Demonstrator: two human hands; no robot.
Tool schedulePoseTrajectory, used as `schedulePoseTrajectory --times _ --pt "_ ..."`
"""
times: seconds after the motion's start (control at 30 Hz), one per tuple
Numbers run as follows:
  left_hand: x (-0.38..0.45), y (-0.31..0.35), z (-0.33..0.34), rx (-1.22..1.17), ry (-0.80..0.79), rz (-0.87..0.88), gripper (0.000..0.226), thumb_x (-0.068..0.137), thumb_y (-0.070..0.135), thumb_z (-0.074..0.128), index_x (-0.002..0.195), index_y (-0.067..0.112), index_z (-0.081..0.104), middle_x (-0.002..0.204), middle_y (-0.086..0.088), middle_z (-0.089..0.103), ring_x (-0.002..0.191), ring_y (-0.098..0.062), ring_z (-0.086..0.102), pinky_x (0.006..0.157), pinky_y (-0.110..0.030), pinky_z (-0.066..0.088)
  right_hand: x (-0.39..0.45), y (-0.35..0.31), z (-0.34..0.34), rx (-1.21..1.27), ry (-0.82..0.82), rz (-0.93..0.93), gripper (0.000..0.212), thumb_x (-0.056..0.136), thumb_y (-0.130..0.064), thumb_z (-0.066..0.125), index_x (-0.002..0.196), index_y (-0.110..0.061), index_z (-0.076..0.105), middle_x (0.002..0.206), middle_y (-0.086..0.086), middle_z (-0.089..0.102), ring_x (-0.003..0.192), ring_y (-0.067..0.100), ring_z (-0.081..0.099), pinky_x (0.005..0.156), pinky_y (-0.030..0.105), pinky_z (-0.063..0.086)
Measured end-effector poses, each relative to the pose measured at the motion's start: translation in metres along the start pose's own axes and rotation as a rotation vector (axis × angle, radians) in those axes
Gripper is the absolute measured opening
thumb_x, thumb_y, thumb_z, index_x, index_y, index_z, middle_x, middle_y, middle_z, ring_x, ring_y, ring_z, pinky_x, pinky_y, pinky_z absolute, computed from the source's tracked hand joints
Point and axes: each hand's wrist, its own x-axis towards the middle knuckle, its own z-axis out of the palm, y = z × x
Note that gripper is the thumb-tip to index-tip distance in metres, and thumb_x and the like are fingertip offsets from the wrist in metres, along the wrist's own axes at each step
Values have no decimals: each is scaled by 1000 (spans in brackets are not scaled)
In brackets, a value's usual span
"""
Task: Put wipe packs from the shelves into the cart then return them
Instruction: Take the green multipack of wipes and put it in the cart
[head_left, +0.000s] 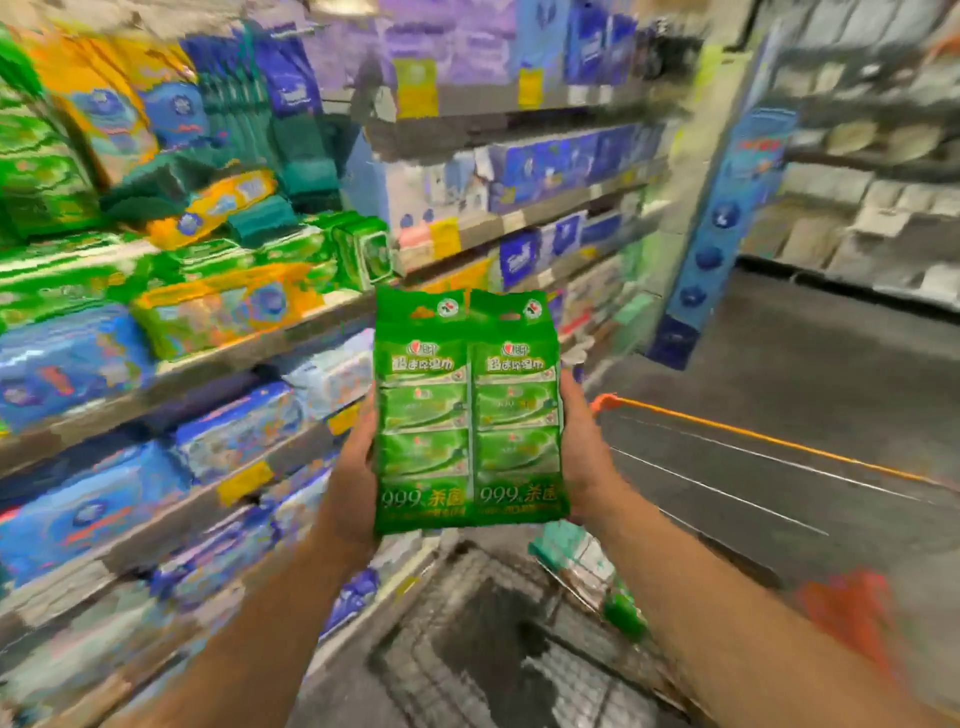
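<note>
Beside blurred shelves (208, 374), left hand (353, 467) and right hand (582, 452) are clamping twin green plastic wipe packs (470, 415) above wire cart (519, 649), fingers hidden behind; edge-only hold risks slipping.

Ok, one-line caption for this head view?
Both hands, left and right, hold a green wipe pack upright above the cart beside the shelves.
</note>
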Motion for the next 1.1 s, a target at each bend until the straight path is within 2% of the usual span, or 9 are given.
schedulePoseTrajectory --times 0.07,0.2,0.3,0.37,0.47,0.7,0.9,1.0,1.1 --pt "22 -35 48 -5 -57 -55 55 102 52 35 140 18 56 137 -15 62 121 -36 62 98 -56 52 -4 -20 -58 33 83 -43 66 85 -75 47 125 -27 69 123 8 71 114 31 67 104 54 47" --pt "49 -97 134 28 -155 -161 59 94 59 37 121 20 71 121 -12 71 107 -31 71 82 -46 61 -24 -46 -159 107 168 -53 66 91 -72 37 123 -25 69 121 11 71 110 32 69 102 56 48" --pt "70 -137 176 213 -207 -182 87 72 77 64 140 25 53 135 -10 63 121 -33 63 98 -59 51 -42 -59 -216 120 253 -97 56 95 -63 38 118 -24 71 117 10 73 104 31 71 98 54 51" --pt "90 -164 197 388 -262 -170 93 60 62 82 139 24 49 130 -9 67 113 -30 67 91 -51 56 -49 -62 -251 50 314 -156 39 92 -52 56 117 -24 69 116 7 73 111 33 68 98 55 51" --pt "117 -203 227 469 -392 -253 67 61 28 84 123 19 61 116 -10 74 100 -28 73 83 -43 59 -52 -54 -304 -44 391 -170 39 86 -36 71 123 -23 64 119 5 72 111 30 68 98 57 51" --pt "156 -299 265 444 -315 -465 88 47 42 93 124 14 60 109 -13 75 96 -33 74 84 -57 58 -37 -25 -373 53 595 13 26 90 -21 69 115 -14 65 109 13 74 92 30 73 74 43 62" --pt "223 -343 265 512 -262 -542 93 42 55 92 120 15 60 105 -10 76 92 -28 75 82 -52 60 3 0 -415 -106 778 63 40 78 -31 82 111 -21 63 103 -1 76 83 9 75 62 27 60" --pt "270 -358 245 558 -242 -585 100 41 58 94 124 14 59 107 -10 76 93 -30 75 84 -56 59 24 13 -442 -108 831 129 56 70 -34 86 117 -17 60 109 6 75 87 21 76 75 43 62" --pt "306 -376 220 605 -220 -629 98 43 56 93 126 18 58 109 -9 76 93 -29 75 83 -55 59 41 32 -465 -121 863 193 72 63 -38 86 124 -16 56 111 5 74 88 23 75 75 42 61"
